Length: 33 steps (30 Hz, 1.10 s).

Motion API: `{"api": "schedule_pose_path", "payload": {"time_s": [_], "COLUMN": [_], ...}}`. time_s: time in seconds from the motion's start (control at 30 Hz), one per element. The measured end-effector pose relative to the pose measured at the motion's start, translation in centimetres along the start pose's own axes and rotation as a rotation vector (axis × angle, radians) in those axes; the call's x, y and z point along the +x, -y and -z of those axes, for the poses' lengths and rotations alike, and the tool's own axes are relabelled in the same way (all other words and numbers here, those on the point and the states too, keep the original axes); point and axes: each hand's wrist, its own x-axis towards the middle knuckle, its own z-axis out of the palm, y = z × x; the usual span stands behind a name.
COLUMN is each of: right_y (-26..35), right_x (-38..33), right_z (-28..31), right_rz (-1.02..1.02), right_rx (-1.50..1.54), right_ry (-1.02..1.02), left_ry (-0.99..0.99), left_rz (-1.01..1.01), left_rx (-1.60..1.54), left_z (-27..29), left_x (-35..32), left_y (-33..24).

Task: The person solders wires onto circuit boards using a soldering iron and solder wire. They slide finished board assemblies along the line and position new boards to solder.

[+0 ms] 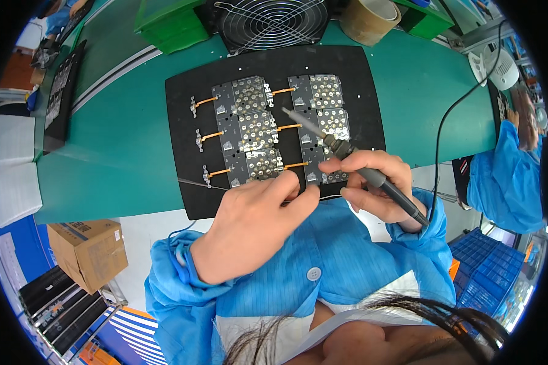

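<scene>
My right hand point(380, 185) is closed around a soldering iron point(371, 173). Its bare metal tip points up and left, over the gap between two columns of circuit boards. Low at the mat's near edge, my left hand point(252, 219) has thumb and fingers pinched together. A thin solder wire point(201, 183) runs into that hand from the left; the fingers hide where they grip it. The left column of dark boards point(256, 131) carries many round metal contacts, as does the right column point(329, 125). Orange flex strips point(210, 136) with small connectors stick out from the boards' left sides.
Under the boards lies a black mat point(182, 109) on a green table point(128, 164). A fan point(271, 24), green bins point(170, 24) and a tape roll point(371, 19) stand behind it. The iron's black cord point(441, 128) loops at right. Another person's blue sleeve point(508, 182) shows far right.
</scene>
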Motion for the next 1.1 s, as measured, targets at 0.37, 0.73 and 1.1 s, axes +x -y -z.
{"api": "schedule_pose_path", "payload": {"time_s": [0.37, 0.73, 1.1], "right_y": [-2.7, -1.9, -2.3], "right_x": [-2.0, -2.4, -2.3], "right_z": [0.8, 1.7, 1.5], "right_rz": [0.191, 0.316, 0.313], "right_rx": [-0.271, -0.524, -0.508], "right_ry": [-0.041, -0.095, -0.078], "left_ry": [-0.196, -0.466, -0.452], "left_rz": [0.329, 0.265, 0.257], "left_rx": [-0.578, -0.307, -0.275], "left_z": [-3.2, -3.7, -4.0], "left_x": [-2.7, -2.5, -2.0], "left_y": [2.6, 2.0, 1.9]}}
